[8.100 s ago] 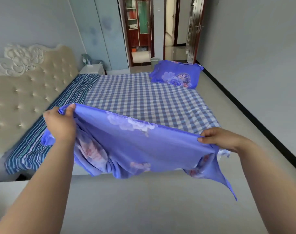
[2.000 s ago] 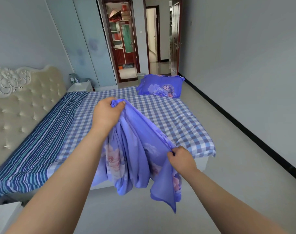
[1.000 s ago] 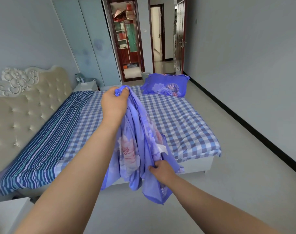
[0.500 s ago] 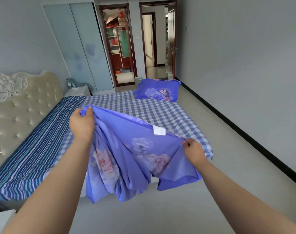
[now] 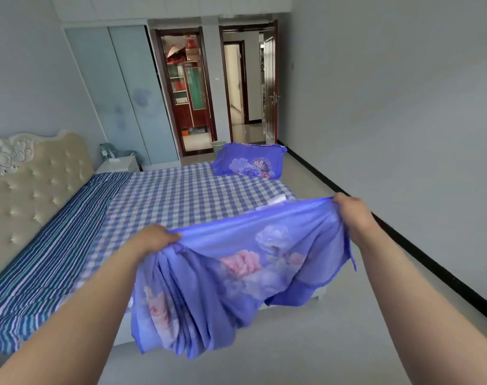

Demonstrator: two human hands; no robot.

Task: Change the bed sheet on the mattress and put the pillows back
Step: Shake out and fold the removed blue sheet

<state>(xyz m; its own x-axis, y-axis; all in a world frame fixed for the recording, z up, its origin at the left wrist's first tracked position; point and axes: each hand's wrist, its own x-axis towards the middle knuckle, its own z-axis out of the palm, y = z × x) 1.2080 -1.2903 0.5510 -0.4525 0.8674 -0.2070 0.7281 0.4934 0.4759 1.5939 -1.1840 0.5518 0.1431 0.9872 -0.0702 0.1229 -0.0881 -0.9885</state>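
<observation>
So the bed (image 5: pixel 164 201) is the big thing here and I'm standing off its near side, at the foot-end corner. It's got a checked cover over most of it and a striped strip along the headboard (image 5: pixel 36 179) side. One pillow (image 5: pixel 250 163) sits on the bed's far corner, away from the headboard.

The sheet (image 5: pixel 236 270) is the purple floral one, and it's in the air between me and the bed, hanging down past the bed's near edge, not lying on the mattress yet. Most of it is bunched in folds under my left hand (image 5: pixel 153 240), which has its fingers curled round a gathered clump of the top edge. My right hand (image 5: pixel 353 215) is out toward the foot end, fingers wrapped over the edge there. The edge between them is pulled fairly taut.

How I'd do this bit well, just my take: it isn't opened out enough to throw. I'd work my left hand along that edge until I find the actual corner, so both hands pinch corners rather than clumps. Then lift, flick it out over the bed so air gets under it, and let it settle with the long side running along the headboard. That pillow probably has to come off first or it'll get buried.
</observation>
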